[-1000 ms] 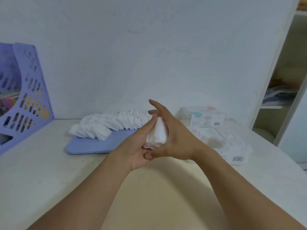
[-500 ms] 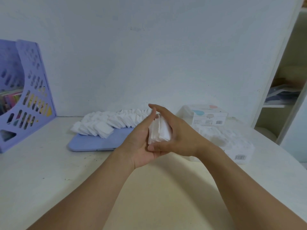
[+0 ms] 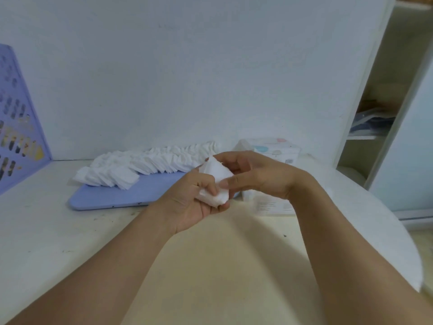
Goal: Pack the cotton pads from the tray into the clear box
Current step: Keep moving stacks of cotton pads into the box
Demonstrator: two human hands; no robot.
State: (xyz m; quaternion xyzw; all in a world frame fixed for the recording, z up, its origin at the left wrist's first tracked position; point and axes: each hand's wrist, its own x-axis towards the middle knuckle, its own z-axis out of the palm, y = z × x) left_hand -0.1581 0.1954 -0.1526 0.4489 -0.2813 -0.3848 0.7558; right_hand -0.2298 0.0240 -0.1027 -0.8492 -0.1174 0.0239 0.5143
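Where the head view looks forward and down, one frame covers the whole scene.

Surface: pale tabletop (image 3: pixel 46 231), matt, with small dark specks, set against a plain white wall (image 3: pixel 187 66).
Room: lilac perforated file holder (image 3: pixel 18 127) at far left; open shelf unit (image 3: pixel 375 113) at far right.
Tray: flat lilac tray (image 3: pixel 112 195) with rounded corners, its long side running left to right along the wall.
Loose pads: white cotton pads (image 3: pixel 150 165), soft and square, overlapping in a leaning row across the tray's far edge.
Held stack: stack of pads (image 3: pixel 216 181) in front of the tray, above the tabletop, long axis tilted (top end toward the wall).
Left hand (image 3: pixel 194 202): fingers curled round the stack's lower end, thumb on its face.
Right hand (image 3: pixel 255 174): fingers and thumb clamped on the stack's upper part.
Clear box (image 3: pixel 269 202): behind the right wrist, mostly hidden.
Carton: white printed carton (image 3: pixel 276 150) near the wall.
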